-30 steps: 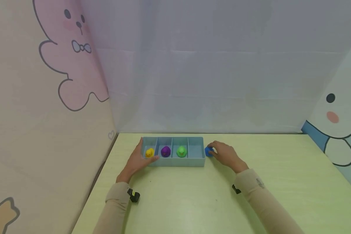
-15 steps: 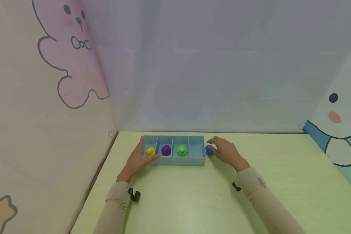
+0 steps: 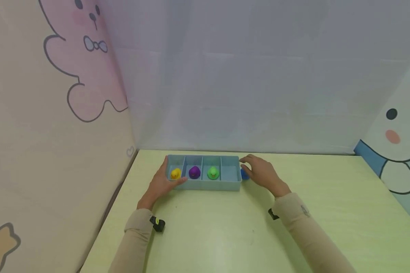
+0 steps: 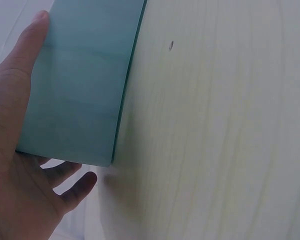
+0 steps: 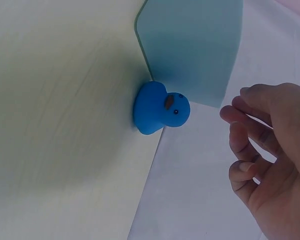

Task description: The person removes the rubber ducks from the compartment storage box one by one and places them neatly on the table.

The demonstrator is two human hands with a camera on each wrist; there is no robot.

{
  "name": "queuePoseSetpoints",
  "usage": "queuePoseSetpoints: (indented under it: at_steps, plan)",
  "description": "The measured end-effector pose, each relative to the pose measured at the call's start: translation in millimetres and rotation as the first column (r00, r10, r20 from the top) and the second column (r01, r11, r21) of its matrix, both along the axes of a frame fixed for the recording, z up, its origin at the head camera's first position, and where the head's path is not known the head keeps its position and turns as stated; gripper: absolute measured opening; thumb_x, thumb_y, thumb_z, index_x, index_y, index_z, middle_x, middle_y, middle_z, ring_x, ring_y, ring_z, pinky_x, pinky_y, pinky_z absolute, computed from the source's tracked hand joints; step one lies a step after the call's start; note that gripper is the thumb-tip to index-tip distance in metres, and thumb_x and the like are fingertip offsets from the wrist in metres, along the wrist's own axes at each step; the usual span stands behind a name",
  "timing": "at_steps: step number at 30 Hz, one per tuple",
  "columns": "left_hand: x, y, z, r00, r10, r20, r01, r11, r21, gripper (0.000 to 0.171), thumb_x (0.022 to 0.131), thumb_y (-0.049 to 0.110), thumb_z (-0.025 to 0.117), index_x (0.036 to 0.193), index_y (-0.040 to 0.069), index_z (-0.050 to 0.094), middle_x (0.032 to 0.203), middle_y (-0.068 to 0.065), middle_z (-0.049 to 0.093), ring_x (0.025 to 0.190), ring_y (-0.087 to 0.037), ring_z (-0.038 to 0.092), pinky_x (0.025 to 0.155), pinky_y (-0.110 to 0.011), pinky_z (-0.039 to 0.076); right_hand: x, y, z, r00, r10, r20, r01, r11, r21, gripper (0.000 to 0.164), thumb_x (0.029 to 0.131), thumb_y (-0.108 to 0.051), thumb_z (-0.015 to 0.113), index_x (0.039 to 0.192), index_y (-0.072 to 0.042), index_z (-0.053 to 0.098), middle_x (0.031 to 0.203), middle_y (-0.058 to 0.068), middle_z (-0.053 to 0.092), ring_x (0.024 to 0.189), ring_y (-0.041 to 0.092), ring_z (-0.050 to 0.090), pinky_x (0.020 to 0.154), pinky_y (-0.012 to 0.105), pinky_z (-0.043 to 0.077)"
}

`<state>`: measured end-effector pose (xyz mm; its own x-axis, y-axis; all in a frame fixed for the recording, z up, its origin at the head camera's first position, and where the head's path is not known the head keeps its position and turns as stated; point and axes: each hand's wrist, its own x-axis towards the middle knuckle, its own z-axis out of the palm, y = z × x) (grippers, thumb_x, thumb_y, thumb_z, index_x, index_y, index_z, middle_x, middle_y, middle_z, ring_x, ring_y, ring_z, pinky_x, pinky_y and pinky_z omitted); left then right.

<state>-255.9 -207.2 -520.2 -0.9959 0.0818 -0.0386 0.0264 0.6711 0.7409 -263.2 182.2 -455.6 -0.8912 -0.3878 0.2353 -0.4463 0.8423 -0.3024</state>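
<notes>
Near empty right fingers [image 5: 239,142], only their wristcam shows the duck's [image 5: 151,111] beak [image 5: 169,102]; left fingers [image 4: 80,188] hold the tray [image 3: 208,185].

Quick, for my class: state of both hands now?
Left hand: closed, holding the pale blue rectangular divided tray.
Right hand: open, apart from the small blue toy duck.

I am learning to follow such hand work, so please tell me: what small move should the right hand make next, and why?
Probably the right hand should lift away from the blue duck. Its fingers are apart from the duck and hold nothing, while the duck stands by itself on the table beside the tray's right end, so it seems to need no support.
</notes>
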Motion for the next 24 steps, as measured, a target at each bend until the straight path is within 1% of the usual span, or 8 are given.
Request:
queuePoseSetpoints:
  at_steps: [3,7,9,15,19,21,24]
  plan:
    - [0.1,-2,0.1,1.000,0.007,0.004,-0.007,1.000,-0.011,0.130,0.077,0.077,0.072,0.166,0.024,-0.007,0.175,-0.009,0.005,0.160,-0.041,0.015,0.125,-0.065,0.023,0.2,-8,2.2,1.000,0.021,0.006,-0.021,1.000,-0.002,0.027,0.101,-0.021,0.064,0.123,-0.007,0.071,0.118,0.011,0.073,0.100,0.032,0.073,0.074,0.049,0.060]
    - [2.7,-4,-0.2,1.000,0.012,0.018,-0.012,1.000,-0.012,0.130,0.077,0.074,0.073,0.166,0.022,-0.006,0.174,-0.011,0.006,0.160,-0.042,0.015,0.125,-0.065,0.022,0.2,-20,1.0,0.998,0.053,0.018,-0.053,0.999,0.002,0.026,0.101,-0.022,0.064,0.122,-0.007,0.071,0.116,0.010,0.073,0.097,0.029,0.073,0.071,0.044,0.060]
    - [3.1,-4,0.0,1.000,0.011,0.015,-0.011,1.000,-0.010,0.129,0.077,0.074,0.073,0.166,0.021,-0.005,0.174,-0.012,0.006,0.159,-0.042,0.016,0.124,-0.065,0.023,0.3,-25,1.8,0.998,0.064,0.017,-0.064,0.998,-0.004,0.026,0.101,-0.022,0.064,0.121,-0.007,0.072,0.116,0.010,0.073,0.097,0.028,0.073,0.071,0.043,0.061]
    - [3.0,-2,0.1,1.000,0.008,0.019,-0.008,1.000,-0.006,0.129,0.078,0.073,0.074,0.166,0.022,-0.005,0.174,-0.012,0.007,0.159,-0.043,0.017,0.124,-0.066,0.023,0.3,-35,2.7,0.995,0.080,0.059,-0.078,0.996,-0.032,0.028,0.103,-0.024,0.062,0.124,-0.009,0.071,0.124,0.009,0.072,0.105,0.029,0.073,0.080,0.047,0.061]
    - [3.3,0,0.3,1.000,0.008,0.026,-0.008,1.000,-0.009,0.129,0.077,0.075,0.073,0.166,0.024,-0.006,0.174,-0.011,0.008,0.159,-0.043,0.018,0.123,-0.067,0.023,-0.5,-41,1.5,0.993,0.098,0.059,-0.096,0.995,-0.024,0.027,0.102,-0.023,0.063,0.123,-0.008,0.071,0.121,0.009,0.073,0.104,0.029,0.073,0.080,0.046,0.061]
    - [2.6,0,0.7,1.000,0.008,0.022,-0.007,1.000,-0.012,0.129,0.077,0.076,0.072,0.166,0.024,-0.006,0.174,-0.011,0.008,0.159,-0.042,0.018,0.123,-0.066,0.023,-1.9,-44,2.3,0.992,0.114,0.045,-0.114,0.993,-0.018,0.026,0.101,-0.022,0.064,0.122,-0.008,0.072,0.118,0.009,0.073,0.102,0.028,0.073,0.078,0.045,0.061]
    - [1.0,1,2.1,1.000,0.014,0.011,-0.013,1.000,-0.004,0.129,0.076,0.076,0.073,0.166,0.024,-0.004,0.174,-0.010,0.009,0.159,-0.041,0.018,0.124,-0.066,0.023,-3.7,-50,4.7,0.990,0.138,0.040,-0.138,0.990,-0.024,0.025,0.101,-0.021,0.065,0.122,-0.009,0.072,0.119,0.008,0.073,0.104,0.028,0.073,0.079,0.045,0.061]
